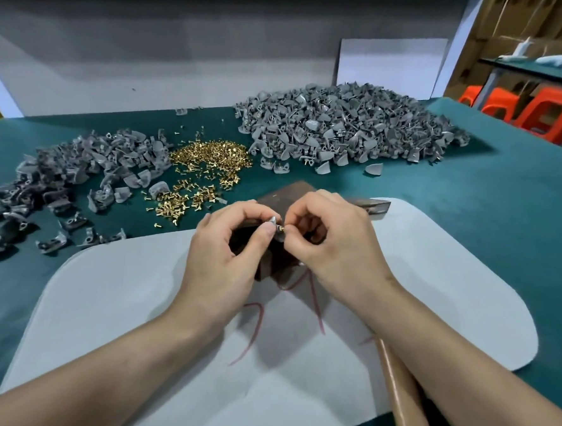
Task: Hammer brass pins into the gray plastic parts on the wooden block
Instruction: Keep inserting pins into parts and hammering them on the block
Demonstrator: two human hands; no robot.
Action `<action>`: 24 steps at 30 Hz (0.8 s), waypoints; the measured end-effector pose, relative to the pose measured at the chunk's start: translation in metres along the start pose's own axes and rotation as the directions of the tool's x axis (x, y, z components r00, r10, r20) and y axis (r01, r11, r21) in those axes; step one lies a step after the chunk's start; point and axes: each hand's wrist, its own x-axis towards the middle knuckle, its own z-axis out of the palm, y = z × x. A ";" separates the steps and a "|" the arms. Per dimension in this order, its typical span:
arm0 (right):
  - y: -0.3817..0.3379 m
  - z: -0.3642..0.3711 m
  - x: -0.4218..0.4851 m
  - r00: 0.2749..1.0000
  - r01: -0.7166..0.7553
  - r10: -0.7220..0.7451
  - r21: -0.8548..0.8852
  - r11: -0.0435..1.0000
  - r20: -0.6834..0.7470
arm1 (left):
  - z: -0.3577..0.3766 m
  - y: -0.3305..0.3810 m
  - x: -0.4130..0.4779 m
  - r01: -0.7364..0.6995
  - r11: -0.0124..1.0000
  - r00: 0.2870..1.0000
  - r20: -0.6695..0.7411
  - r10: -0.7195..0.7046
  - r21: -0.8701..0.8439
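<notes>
My left hand [224, 249] pinches a small gray plastic part [272, 220] between thumb and fingers, above the dark wooden block [282, 196]. My right hand [332, 239] pinches a brass pin [282, 228] and holds it against the part. Both hands hide most of the block. A pile of loose brass pins [204, 164] lies just beyond, a big heap of gray parts [343, 126] sits at the back right, and a darker spread of parts [73, 173] lies at the left. A wooden hammer handle [399, 390] lies under my right forearm; its head is out of view.
A light gray mat [148, 319] with red pen marks lies on the green table cover [504, 232]. A white board wall [197, 53] closes the back. Orange stools [530, 112] and shelving stand off to the right.
</notes>
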 end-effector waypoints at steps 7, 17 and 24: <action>-0.003 -0.001 -0.001 0.999 -0.035 0.035 -0.018 0.999 -0.003 | -0.001 0.003 0.001 -0.027 0.990 0.999 0.041 0.033 -0.141; 0.001 -0.002 0.001 0.991 -0.122 0.123 0.038 0.992 -0.043 | -0.002 0.007 -0.001 0.044 0.992 0.996 0.088 -0.033 -0.118; 0.002 -0.002 0.001 0.992 -0.120 0.122 0.039 0.992 -0.032 | -0.004 0.006 -0.002 0.056 0.994 0.994 0.101 -0.047 -0.093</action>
